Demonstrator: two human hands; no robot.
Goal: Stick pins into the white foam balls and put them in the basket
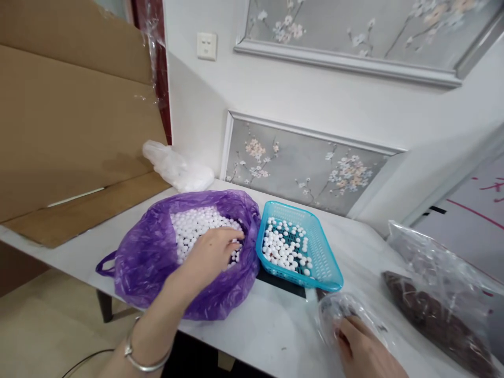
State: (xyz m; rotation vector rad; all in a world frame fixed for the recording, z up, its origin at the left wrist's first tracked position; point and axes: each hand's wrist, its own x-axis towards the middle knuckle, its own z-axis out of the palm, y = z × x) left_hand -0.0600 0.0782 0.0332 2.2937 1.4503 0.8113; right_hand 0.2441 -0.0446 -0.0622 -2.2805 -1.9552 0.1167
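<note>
White balls [192, 228] fill the open purple bag [145, 262] at the left of the tabletop [271, 325]. The left hand [216, 249] reaches over them with fingers partly curled; whether it grips any, I cannot tell. The right hand [364, 346], at the near right, has bent fingers at some clear plastic [331, 315]; how tightly they close is hidden. Just right of the bag, a blue basket [331, 262] holds more balls [281, 249]. Farther right lies a clear bag with dark brown contents [437, 320]; a white bag [185, 173] sits far left, beside cardboard [74, 126].
</note>
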